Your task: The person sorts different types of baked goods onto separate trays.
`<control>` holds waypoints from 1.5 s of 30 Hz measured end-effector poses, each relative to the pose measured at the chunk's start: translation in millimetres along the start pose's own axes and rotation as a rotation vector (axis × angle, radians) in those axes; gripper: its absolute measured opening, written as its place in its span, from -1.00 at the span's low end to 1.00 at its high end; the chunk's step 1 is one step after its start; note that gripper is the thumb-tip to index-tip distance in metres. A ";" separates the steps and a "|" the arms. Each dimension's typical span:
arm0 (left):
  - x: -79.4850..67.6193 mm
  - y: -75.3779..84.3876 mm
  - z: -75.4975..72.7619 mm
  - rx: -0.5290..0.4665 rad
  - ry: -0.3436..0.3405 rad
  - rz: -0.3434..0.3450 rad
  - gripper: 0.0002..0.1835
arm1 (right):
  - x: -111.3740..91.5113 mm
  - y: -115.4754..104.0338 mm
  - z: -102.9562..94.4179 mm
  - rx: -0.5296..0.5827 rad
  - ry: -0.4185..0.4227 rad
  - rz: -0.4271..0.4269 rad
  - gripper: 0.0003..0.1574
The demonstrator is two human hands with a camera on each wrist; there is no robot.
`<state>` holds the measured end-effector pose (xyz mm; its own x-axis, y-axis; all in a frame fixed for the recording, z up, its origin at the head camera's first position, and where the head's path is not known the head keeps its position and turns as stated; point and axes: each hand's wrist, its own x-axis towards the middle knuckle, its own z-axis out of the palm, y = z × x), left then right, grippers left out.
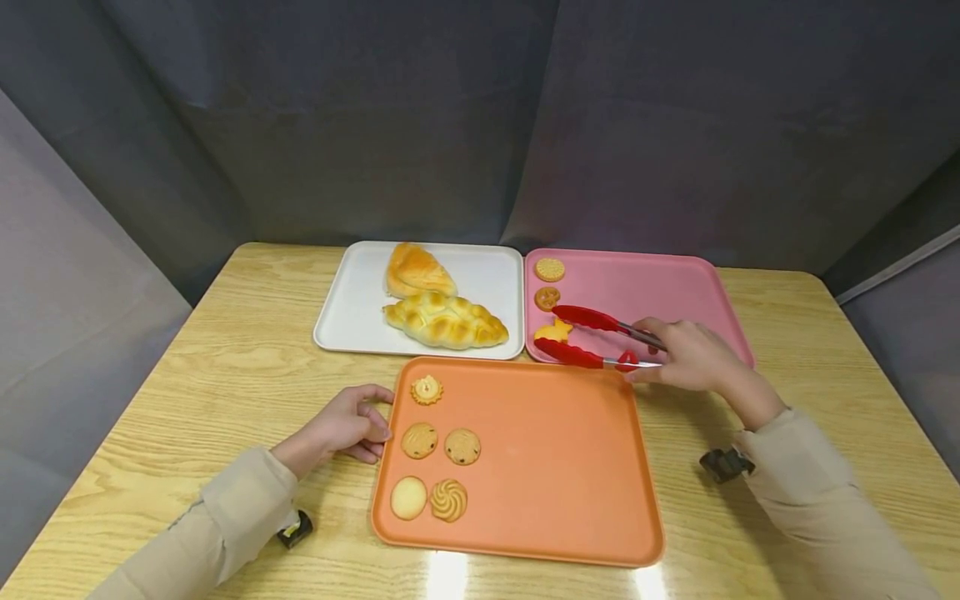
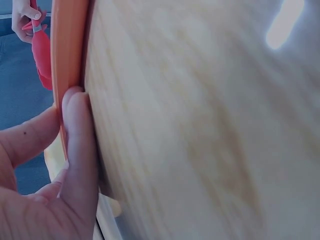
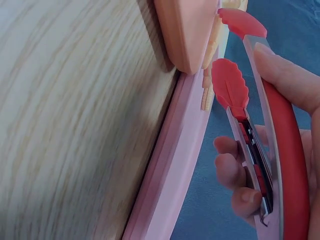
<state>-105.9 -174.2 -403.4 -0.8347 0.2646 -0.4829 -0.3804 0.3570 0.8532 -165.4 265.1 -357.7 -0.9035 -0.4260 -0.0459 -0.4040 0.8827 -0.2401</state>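
Left hand rests on the wooden surface, fingers loosely curled, tips touching the left rim of the orange tray; left wrist view shows the thumb and a finger against that rim, steadying rather than gripping as far as that blurred close-up lets me tell. On the orange tray, left side: five cookies, apart from each other. Behind it, the white tray holds two bread loaves, touching. Right of that, the pink tray has three small biscuits in a column along its left edge; the nearest is a yellow star biscuit. Right hand grips the red tongs at the handle end, fingers wrapped round both arms; tong tips stand apart, one on each side of the star biscuit, whether touching it I can't tell. Handling judgement: biscuit looks light, stiff and brittle, thin points likely to snap or crumb if squeezed hard. Silicone tips should give decent friction, so little squeeze needed. Best hold is across the star's body, not on the points, tips low near the tray floor so it can't flip out. Main risk is it pivoting or skating on the smooth tray as the tips meet it.
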 end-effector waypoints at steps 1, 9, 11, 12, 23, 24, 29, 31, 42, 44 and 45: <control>0.0 0.3 0.0 0.001 0.000 0.001 -0.43 | -1.2 -0.3 -0.1 -0.004 0.012 -0.006 -0.15; 0.4 1.3 -0.6 0.001 0.000 0.002 -0.43 | -10.8 -6.8 -2.9 -0.001 0.102 -0.098 -0.25; 0.5 1.3 -0.6 0.002 0.002 -0.002 -0.44 | -13.0 -9.2 -3.4 -0.006 0.108 -0.112 -0.25; 0.5 0.9 -0.3 0.001 0.005 -0.005 -0.44 | -14.1 -10.4 -3.5 -0.010 0.110 -0.119 -0.25; -0.2 -1.4 1.1 -0.002 0.025 -0.032 -0.46 | -23.1 -30.3 -3.6 -0.031 0.112 -0.175 -0.23; 0.1 -1.3 1.0 -0.002 0.024 -0.031 -0.46 | -23.8 -32.3 -4.2 -0.032 0.111 -0.178 -0.22; 1.5 -1.1 0.9 -0.003 0.025 -0.031 -0.46 | -27.3 -40.7 -6.4 -0.026 0.117 -0.209 -0.19; 1.4 -1.1 0.6 -0.001 0.021 -0.029 -0.46 | -29.2 -43.4 -6.5 -0.027 0.122 -0.220 -0.18; 0.9 -1.1 0.1 0.010 0.016 -0.027 -0.46 | -41.1 -62.6 -4.4 -0.023 0.078 -0.240 -0.18; 1.2 -1.2 -0.4 0.015 0.006 -0.018 -0.46 | -42.7 -65.9 -3.0 -0.023 0.079 -0.251 -0.18; 1.4 -1.4 -0.7 0.020 0.000 -0.014 -0.47 | -43.3 -67.2 -2.6 -0.022 0.081 -0.258 -0.18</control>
<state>-106.8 -175.0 -405.2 -0.8297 0.2594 -0.4943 -0.3834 0.3788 0.8423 -99.5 224.8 -337.1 -0.7787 -0.6206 0.0919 -0.6242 0.7517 -0.2127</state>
